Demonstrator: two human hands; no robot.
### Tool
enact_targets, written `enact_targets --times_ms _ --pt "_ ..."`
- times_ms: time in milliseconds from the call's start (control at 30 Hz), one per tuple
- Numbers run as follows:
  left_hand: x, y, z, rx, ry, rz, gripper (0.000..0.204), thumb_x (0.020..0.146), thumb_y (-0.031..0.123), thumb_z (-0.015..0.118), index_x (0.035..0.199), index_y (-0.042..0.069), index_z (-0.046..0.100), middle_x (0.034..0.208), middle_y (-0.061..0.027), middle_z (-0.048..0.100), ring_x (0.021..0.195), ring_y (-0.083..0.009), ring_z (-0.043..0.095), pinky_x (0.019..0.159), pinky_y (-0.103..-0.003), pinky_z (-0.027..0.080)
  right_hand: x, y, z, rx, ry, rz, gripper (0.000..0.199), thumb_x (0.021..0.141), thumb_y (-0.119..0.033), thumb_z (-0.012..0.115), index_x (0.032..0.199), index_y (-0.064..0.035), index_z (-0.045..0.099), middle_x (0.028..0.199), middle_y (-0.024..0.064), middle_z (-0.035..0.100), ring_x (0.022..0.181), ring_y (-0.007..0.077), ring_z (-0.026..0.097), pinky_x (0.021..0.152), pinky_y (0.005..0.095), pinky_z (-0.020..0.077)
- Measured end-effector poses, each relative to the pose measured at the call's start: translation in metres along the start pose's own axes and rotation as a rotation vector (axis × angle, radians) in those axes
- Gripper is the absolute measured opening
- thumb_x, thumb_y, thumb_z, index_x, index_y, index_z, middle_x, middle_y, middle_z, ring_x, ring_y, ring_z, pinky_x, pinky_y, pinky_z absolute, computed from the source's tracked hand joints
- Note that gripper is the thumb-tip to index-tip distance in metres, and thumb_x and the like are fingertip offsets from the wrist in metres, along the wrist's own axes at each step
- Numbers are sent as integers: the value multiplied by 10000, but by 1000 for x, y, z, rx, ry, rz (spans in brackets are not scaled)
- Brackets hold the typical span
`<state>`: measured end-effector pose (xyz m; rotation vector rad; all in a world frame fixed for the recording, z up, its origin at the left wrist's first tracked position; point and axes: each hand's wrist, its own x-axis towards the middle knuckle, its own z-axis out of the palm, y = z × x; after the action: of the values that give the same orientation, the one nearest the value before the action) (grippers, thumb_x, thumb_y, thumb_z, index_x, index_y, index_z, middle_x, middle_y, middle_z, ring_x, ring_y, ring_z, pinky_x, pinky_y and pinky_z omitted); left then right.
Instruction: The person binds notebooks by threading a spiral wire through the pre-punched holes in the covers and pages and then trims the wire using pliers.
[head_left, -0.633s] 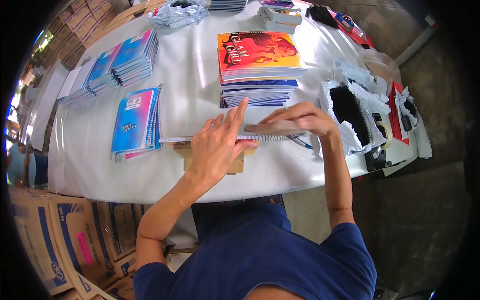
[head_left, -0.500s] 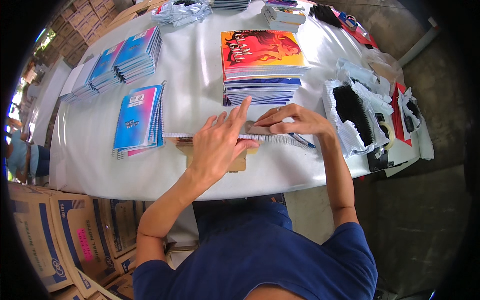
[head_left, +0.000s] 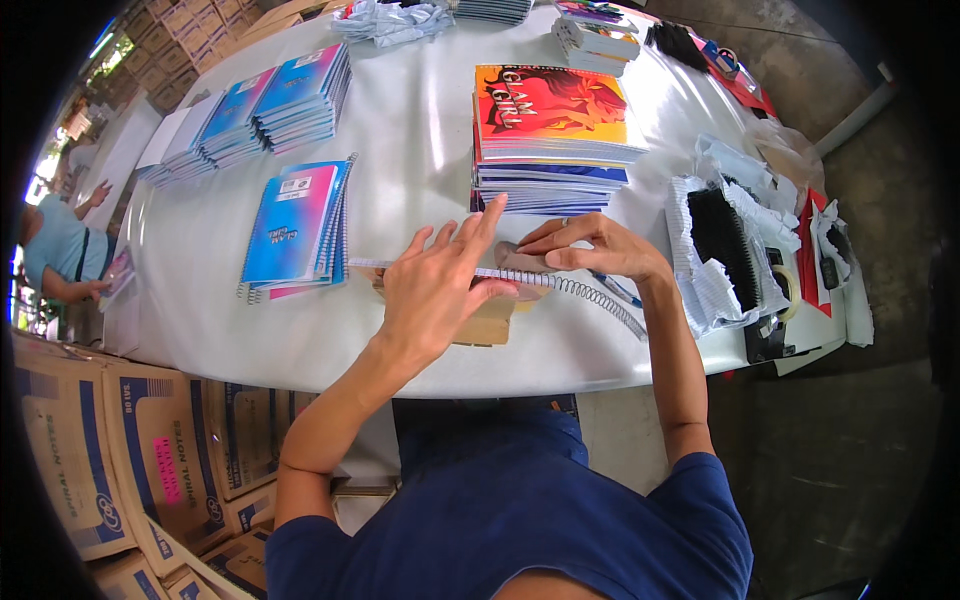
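Note:
A notebook (head_left: 372, 264) stands with its bound edge up, and a wire spiral coil (head_left: 612, 303) runs along that edge and sticks out loose to the right, sagging. My left hand (head_left: 430, 295) straddles the edge, thumb on the near side and fingers stretched over the far side, steadying the notebook. In my right hand (head_left: 605, 247), a flat, rounded grey piece (head_left: 522, 258) is pinched above the coil; its kind is unclear. Under the notebook lies a tan block (head_left: 487, 328). A blue pen (head_left: 622, 290) lies partly hidden behind the coil.
Beyond my hands rises a stack of notebooks with red-orange covers (head_left: 550, 110). Blue-pink spiral notebooks (head_left: 290, 235) lie left, with more stacks (head_left: 300, 90) behind. Black coils in torn wrapping (head_left: 722, 240) and a tape roll (head_left: 787, 292) sit right. Cartons (head_left: 160, 440) stand lower left; another person (head_left: 65, 240) is beyond.
The view has shifted slightly, so the table things sit farther right. The coil's free end now sags lower toward me. Another person has come further into view at the far left.

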<state>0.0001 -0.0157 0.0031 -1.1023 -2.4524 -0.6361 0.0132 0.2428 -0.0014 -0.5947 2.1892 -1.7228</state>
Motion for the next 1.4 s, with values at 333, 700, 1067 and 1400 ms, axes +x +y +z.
enact_targets --times_ms 333,700,1067,1400 --pt "-4 -9 -2 8 49 -30 954 650 436 780 1485 228 370 1113 -142 687 1048 -329 657 949 -439 491 -2 14 2 693 151 -34 477 857 -375 683 1030 69 709 1151 196 664 1079 263 601 950 360 441" --pt "-14 -20 -9 34 -2 -90 970 657 378 809 1495 259 337 1307 -60 609 1123 -322 627 1009 -494 445 34 -12 11 -132 -3 113 521 828 -391 691 1046 83 700 1130 222 666 1079 284 603 978 396 422" --pt "-27 -42 -17 115 36 -159 958 629 410 813 1473 249 390 1364 -34 570 1223 -357 548 1029 -497 412 49 -16 18 68 -48 62 524 855 -392 652 1042 95 691 1146 217 658 1034 294 616 920 368 455" --pt "-36 -56 -18 -551 254 -424 1078 602 202 895 1505 155 308 1546 -185 293 1401 -341 350 1055 -377 426 62 -8 21 45 -9 1 443 882 -333 651 1034 81 702 1081 171 691 981 241 637 894 337 473"
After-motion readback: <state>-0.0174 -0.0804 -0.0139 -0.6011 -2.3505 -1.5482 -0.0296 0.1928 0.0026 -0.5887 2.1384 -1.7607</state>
